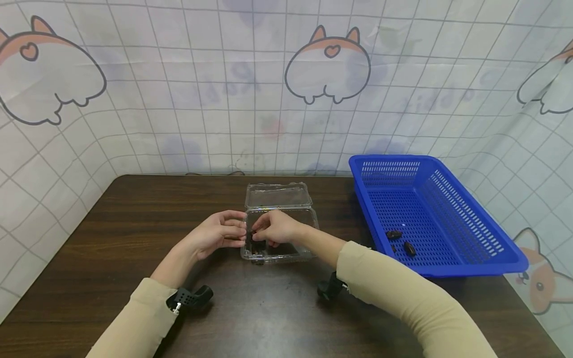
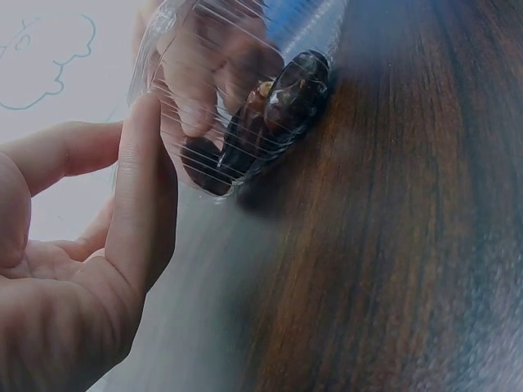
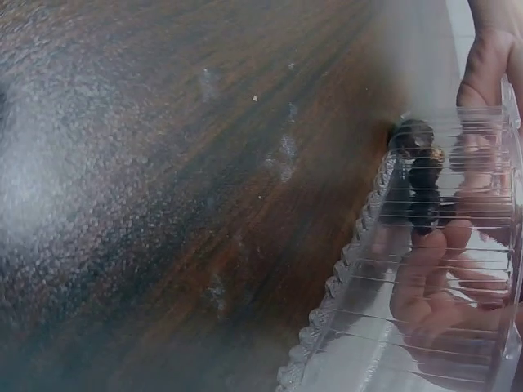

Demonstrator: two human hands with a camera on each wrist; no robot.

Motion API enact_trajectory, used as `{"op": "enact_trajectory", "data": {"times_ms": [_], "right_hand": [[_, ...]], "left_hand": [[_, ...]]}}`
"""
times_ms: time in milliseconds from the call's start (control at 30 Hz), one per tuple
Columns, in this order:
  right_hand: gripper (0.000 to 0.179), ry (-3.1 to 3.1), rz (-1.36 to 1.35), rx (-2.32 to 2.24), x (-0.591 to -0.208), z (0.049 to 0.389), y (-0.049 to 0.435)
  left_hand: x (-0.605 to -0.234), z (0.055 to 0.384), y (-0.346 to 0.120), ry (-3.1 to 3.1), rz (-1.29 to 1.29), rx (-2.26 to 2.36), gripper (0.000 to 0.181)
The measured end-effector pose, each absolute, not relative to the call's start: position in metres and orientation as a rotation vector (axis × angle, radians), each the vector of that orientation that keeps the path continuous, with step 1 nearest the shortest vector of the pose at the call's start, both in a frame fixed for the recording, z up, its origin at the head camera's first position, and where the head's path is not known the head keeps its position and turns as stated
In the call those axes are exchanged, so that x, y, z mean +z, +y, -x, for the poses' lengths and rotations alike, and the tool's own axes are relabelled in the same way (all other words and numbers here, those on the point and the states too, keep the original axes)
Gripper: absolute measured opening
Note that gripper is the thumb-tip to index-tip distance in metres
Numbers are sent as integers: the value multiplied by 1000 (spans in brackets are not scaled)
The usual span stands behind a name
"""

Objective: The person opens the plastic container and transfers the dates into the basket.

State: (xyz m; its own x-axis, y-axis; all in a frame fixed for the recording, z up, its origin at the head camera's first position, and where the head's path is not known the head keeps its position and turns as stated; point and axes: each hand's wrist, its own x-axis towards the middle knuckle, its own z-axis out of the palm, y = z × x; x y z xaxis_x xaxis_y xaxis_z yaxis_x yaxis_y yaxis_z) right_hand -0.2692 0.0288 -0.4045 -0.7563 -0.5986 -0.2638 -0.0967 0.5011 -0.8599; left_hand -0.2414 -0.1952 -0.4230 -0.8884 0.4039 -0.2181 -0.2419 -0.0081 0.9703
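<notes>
Nearest: two beige long sleeves (image 1: 403, 293), a small black wrist-worn camera (image 1: 192, 298) at each cuff, over a dark brown wood-grain desk (image 1: 250, 308).

Beyond the cuffs, the hands at mid-desk. Left hand (image 1: 217, 233): fingers mostly extended, tips touching the left wall of a clear, ribbed plastic box (image 1: 286, 257). Right hand (image 1: 276, 227): reaching in from the right, inside the box, fingers curled; thumb and finger appear to pinch the end of a glossy, dark brown, oblong, date-like piece (image 3: 425, 196) near the left wall.

Box contents: dark pieces gathered at the left end, at least two by the wrist views; exact count lost behind ribs and fingers. Rest of the floor partly hidden by the right hand. Clear hinged lid (image 1: 278, 195) lies opened out on the far side.

To the right, well apart from the box: a blue rectangular slotted plastic basket (image 1: 465, 270). Two similar dark pieces (image 1: 409, 249) inside, toward its left near corner; a smaller dark spot beside them, too small to tell.

Progress, my judgement: a few pieces already boxed, one in hand, two remaining in the basket, box not yet closed.

Farthest: white grid-patterned cloth (image 1: 264, 139) with cartoon animals.
</notes>
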Motion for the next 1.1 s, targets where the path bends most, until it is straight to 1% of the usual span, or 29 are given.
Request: {"op": "enact_trajectory", "data": {"times_ms": [700, 1100], "right_hand": [[19, 2270, 515, -1208, -408, 268, 28], [22, 2240, 463, -1303, -397, 269, 36]], "left_hand": [[-422, 241, -194, 1823, -138, 1960, 54], [-421, 241, -194, 1825, -141, 1959, 54]]}}
